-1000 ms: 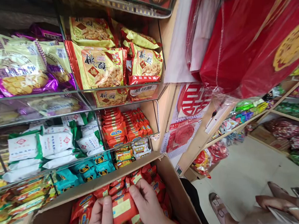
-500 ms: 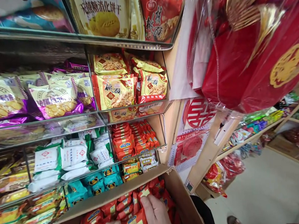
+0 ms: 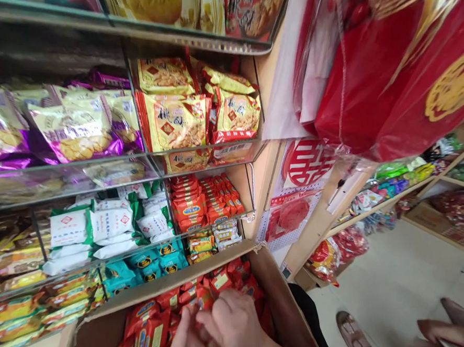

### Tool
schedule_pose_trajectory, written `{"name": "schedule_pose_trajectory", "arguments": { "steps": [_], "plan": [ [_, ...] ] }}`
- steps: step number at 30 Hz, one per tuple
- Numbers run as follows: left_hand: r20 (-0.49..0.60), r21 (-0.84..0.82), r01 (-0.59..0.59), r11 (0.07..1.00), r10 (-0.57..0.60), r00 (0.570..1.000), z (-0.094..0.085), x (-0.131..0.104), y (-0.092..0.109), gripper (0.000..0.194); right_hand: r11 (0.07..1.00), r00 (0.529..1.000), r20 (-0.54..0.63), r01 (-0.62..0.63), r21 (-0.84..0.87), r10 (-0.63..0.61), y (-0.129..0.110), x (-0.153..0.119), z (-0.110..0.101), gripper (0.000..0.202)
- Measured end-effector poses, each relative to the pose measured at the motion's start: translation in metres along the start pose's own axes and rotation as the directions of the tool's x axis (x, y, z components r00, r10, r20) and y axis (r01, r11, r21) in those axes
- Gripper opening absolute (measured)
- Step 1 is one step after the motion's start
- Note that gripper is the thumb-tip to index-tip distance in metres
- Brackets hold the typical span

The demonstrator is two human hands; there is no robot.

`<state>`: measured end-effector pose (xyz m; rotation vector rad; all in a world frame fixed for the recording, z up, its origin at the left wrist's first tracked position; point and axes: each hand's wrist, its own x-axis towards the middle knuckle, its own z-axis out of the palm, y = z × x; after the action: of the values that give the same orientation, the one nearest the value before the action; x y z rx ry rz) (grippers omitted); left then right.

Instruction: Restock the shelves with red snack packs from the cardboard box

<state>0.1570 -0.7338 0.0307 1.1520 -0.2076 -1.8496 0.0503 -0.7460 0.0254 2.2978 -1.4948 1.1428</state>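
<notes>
My two hands are close together over an open cardboard box (image 3: 84, 334) at the bottom of the view. The box is filled with small red packets (image 3: 149, 333). My left hand (image 3: 187, 338) has its thumb raised beside the fingers of my right hand (image 3: 235, 320). Bent and pressed together, my right fingers meet the left thumb. A red packet (image 3: 204, 296) shows just behind the fingertips; whether either hand grips one cannot be made out. Similar red packets (image 3: 189, 207) stand in rows on a shelf above the box.
Glass shelves (image 3: 75, 175) hold white-green packets (image 3: 111, 220), teal packets (image 3: 145, 265) and yellow biscuit packs (image 3: 177, 119). Red wrapped decorations (image 3: 368, 92) hang at the right. A sandalled foot (image 3: 352, 333) is on the floor.
My hands have come together and their fingers now meet; the red packet between them is no longer plainly visible. The view has tilted down, showing more of the box and floor.
</notes>
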Motion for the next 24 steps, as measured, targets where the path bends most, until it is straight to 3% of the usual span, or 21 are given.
{"name": "schedule_pose_trajectory", "arguments": {
  "steps": [2,4,6,8,9,11,13,16,18,20,22,24],
  "plan": [
    [0.026,-0.071,0.026,0.997,-0.024,0.999,0.003,-0.007,0.005,0.016,0.988,0.989,-0.044,0.144,0.057,-0.142,-0.009,-0.006,-0.001,0.040],
    [0.052,-0.093,0.051,0.994,-0.046,0.998,0.002,-0.012,0.011,0.011,0.974,0.991,-0.078,0.124,0.188,-0.111,-0.010,-0.010,-0.005,0.039],
    [0.139,-0.071,0.100,0.992,-0.090,0.986,0.001,-0.016,0.016,0.014,0.924,0.988,-0.019,-0.137,0.356,0.154,-0.002,-0.010,-0.010,0.030],
    [0.208,-0.019,0.129,0.992,-0.122,0.971,0.003,-0.020,0.020,0.024,0.735,0.890,0.140,-0.439,0.516,0.433,0.012,-0.005,-0.016,0.018],
    [0.210,0.007,0.131,0.991,-0.130,0.969,0.005,-0.022,0.021,0.029,0.616,0.834,0.250,-0.537,0.577,0.493,0.018,-0.001,-0.017,0.017],
    [0.209,0.075,0.112,0.991,-0.125,0.970,0.009,-0.025,0.021,0.040,0.430,0.769,0.458,-0.633,0.644,0.446,0.027,0.005,-0.019,0.022],
    [0.223,0.153,0.101,0.983,-0.134,0.966,0.011,-0.026,0.018,0.050,0.353,0.734,0.579,-0.678,0.645,0.355,0.030,0.007,-0.018,0.022],
    [0.171,0.226,0.050,0.973,-0.090,0.981,0.007,-0.022,0.010,0.059,0.342,0.717,0.589,-0.696,0.631,0.373,0.028,0.000,-0.014,0.023],
    [0.103,0.258,-0.043,0.965,0.017,0.995,0.002,-0.017,0.006,0.056,0.297,0.702,0.590,-0.708,0.641,0.399,0.027,-0.007,-0.012,0.020],
    [0.077,0.324,-0.148,0.934,0.130,0.988,-0.003,-0.014,0.005,0.053,0.231,0.680,0.654,-0.730,0.643,0.332,0.029,-0.010,-0.014,0.020],
    [0.083,0.379,-0.220,0.899,0.204,0.975,-0.005,-0.013,0.009,0.052,0.203,0.673,0.699,-0.739,0.642,0.241,0.033,-0.004,-0.021,0.023],
    [0.088,0.412,-0.278,0.868,0.265,0.960,-0.005,-0.014,0.017,0.050,0.222,0.701,0.670,-0.713,0.665,0.244,0.041,0.014,-0.031,0.024]
  ]
}}
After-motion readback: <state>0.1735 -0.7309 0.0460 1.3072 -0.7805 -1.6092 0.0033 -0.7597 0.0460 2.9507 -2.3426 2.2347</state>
